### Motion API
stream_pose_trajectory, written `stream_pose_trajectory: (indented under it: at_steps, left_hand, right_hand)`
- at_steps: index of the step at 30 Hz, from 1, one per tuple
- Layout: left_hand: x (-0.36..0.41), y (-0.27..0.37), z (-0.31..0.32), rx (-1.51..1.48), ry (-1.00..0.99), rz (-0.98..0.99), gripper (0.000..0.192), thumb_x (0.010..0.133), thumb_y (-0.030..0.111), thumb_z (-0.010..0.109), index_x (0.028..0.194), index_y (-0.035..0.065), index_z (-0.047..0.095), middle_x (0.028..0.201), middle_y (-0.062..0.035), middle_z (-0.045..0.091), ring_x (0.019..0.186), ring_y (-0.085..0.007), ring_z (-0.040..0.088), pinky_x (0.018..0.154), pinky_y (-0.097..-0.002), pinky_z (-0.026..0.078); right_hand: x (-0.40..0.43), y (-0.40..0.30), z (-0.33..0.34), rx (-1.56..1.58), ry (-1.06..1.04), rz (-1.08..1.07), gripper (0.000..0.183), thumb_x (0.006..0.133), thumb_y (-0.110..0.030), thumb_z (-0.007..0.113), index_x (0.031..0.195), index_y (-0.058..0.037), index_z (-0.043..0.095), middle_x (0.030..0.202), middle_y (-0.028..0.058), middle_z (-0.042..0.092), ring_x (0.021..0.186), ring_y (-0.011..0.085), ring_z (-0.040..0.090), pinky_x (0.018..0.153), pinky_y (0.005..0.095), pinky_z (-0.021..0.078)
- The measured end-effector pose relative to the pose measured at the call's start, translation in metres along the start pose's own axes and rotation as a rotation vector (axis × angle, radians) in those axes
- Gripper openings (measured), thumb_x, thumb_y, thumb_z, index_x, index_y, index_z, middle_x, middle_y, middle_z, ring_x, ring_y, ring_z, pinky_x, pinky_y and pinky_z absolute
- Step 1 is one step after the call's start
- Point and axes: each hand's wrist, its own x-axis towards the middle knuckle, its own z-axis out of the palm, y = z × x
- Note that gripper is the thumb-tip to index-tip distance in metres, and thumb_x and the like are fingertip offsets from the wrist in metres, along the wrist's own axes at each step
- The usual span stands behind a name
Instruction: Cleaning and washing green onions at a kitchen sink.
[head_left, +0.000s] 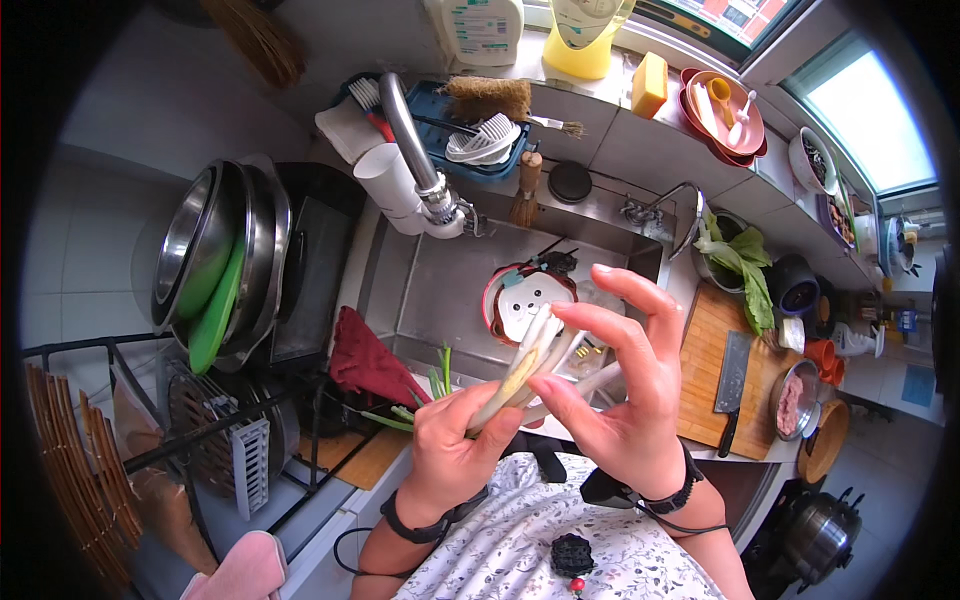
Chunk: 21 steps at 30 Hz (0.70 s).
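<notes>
My left hand grips several scallions by their pale stalks, and their white ends point up over the sink. One stalk has a yellowed, dry-looking strip. Green scallion tops stick out on the far side of my left hand. With thumb and index fingertip on the stalks, my right hand touches them near their white ends; its other fingers are spread. Beneath the stalks in the steel sink lies a dish with an animal face, partly hidden by them.
A gooseneck faucet arches over the sink. To the right, a cleaver lies on a wooden cutting board, beside a bowl of minced meat and leafy greens. Metal basins and a red cloth are at left.
</notes>
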Motion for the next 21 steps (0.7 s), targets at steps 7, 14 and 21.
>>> stream_pose_trajectory:
  at_steps: [7,14,21]
  left_hand:
    - [0.0,0.001,0.003,-0.062,0.048,0.034,0.03,0.094,0.022,0.048,0.107,-0.0041,0.055,0.077,-0.0138,0.068,0.071,-0.0198,0.069,0.061,-0.0276,0.052]
    - [-0.005,-0.006,-0.003,0.073,0.034,0.055,0.027,0.094,0.019,0.045,0.103,-0.0042,0.056,0.071,-0.0122,0.065,0.065,-0.0225,0.067,0.058,-0.0296,0.051]
    - [-0.012,-0.008,0.007,-0.162,0.106,-0.025,0.019,0.094,0.019,0.045,0.101,0.0007,0.046,0.077,-0.0093,0.067,0.052,-0.0087,0.053,0.051,-0.0239,0.045]
  right_hand:
    - [-0.006,0.01,0.006,0.056,-0.028,0.038,0.037,0.066,-0.013,0.074,0.101,-0.0112,0.063,0.113,0.0104,0.054,0.103,0.0263,0.05,0.091,0.0373,0.0325]
    - [0.002,-0.001,0.003,-0.076,-0.14,-0.085,0.041,0.066,-0.013,0.071,0.105,-0.0124,0.063,0.104,0.0053,0.059,0.102,0.0219,0.052,0.099,0.0416,0.0269]
    - [-0.007,0.012,-0.002,0.097,-0.122,-0.008,0.023,0.072,-0.014,0.074,0.092,-0.012,0.063,0.091,0.0025,0.061,0.093,0.0216,0.056,0.097,0.0436,0.0293]
